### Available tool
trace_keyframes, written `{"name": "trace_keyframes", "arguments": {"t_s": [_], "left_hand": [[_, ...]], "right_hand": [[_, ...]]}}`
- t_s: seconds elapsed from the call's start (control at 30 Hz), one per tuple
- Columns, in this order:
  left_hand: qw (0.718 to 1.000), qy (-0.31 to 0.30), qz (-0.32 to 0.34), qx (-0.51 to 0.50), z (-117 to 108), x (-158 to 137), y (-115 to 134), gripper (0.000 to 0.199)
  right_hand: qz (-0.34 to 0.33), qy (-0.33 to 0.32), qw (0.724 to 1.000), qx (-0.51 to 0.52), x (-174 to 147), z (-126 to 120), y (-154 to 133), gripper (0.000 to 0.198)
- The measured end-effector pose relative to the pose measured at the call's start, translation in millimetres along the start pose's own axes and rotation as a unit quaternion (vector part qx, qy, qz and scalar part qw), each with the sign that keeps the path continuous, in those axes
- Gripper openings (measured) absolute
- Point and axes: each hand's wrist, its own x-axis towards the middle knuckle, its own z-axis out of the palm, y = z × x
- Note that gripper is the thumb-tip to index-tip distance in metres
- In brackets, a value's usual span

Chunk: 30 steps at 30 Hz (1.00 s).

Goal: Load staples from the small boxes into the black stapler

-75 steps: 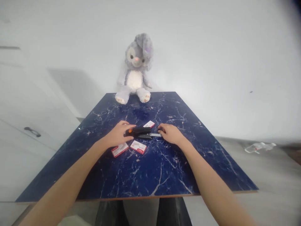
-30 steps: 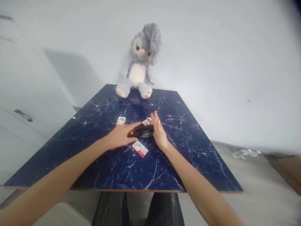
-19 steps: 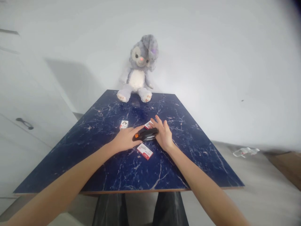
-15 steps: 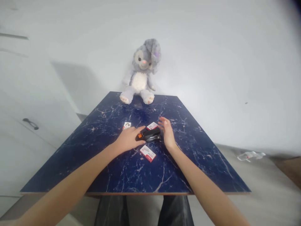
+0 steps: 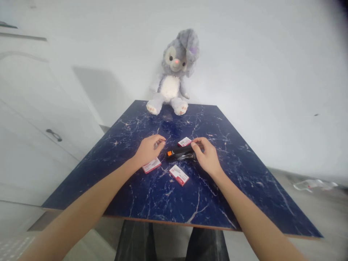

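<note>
Head view, right hand (image 5: 208,154) closed on black stapler (image 5: 179,152), left hand (image 5: 148,149) half-curled near it, hold unclear

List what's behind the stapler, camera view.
A white-red box lies behind the stapler; farther back, a plush toy sits on the table. The right hand hides the spot behind the stapler's right end.

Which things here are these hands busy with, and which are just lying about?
Apparently in use:
black stapler, at the right hand
perhaps red-and-white boxes around it

Seemingly lying about:
plush toy on the table
clear plastic on the floor
</note>
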Motion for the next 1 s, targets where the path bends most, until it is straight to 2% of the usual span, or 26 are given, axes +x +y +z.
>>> {"name": "trace_keyframes", "arguments": {"t_s": [0.1,0.23,0.33,0.5,0.63,0.73,0.87,0.93,1.0], "left_hand": [[1.0,0.015,-0.009,0.004,5,-1,-1,0.017],[1.0,0.017,-0.011,0.01,6,-3,4,0.018],[1.0,-0.001,-0.022,0.006,5,-2,8,0.02],[0.988,-0.135,-0.03,-0.073,5,-2,7,0.027],[0.948,-0.264,-0.011,-0.179,5,-5,13,0.029],[0.935,-0.298,0.007,-0.191,1,-5,20,0.031],[0.948,-0.3,0.044,-0.095,-26,1,15,0.035],[0.933,-0.349,0.056,-0.069,-46,3,7,0.048],[0.904,-0.416,0.056,-0.085,-62,5,0,0.063]], "right_hand": [[-0.047,0.033,0.998,-0.031,-3,-1,-8,0.015],[-0.108,0.035,0.99,-0.08,-8,-1,-18,0.016],[-0.085,0.012,0.99,-0.11,-10,0,-21,0.016],[-0.023,-0.013,0.988,-0.15,-10,-1,-21,0.018],[-0.005,-0.024,0.992,-0.125,-7,-3,-18,0.024],[0.003,-0.041,0.993,-0.113,-6,-3,-13,0.026],[0.011,-0.02,0.994,-0.11,-4,-3,-10,0.027],[0.012,-0.007,0.994,-0.11,-4,-4,-12,0.023],[0.002,-0.01,0.994,-0.113,-4,-6,-17,0.02]]}}
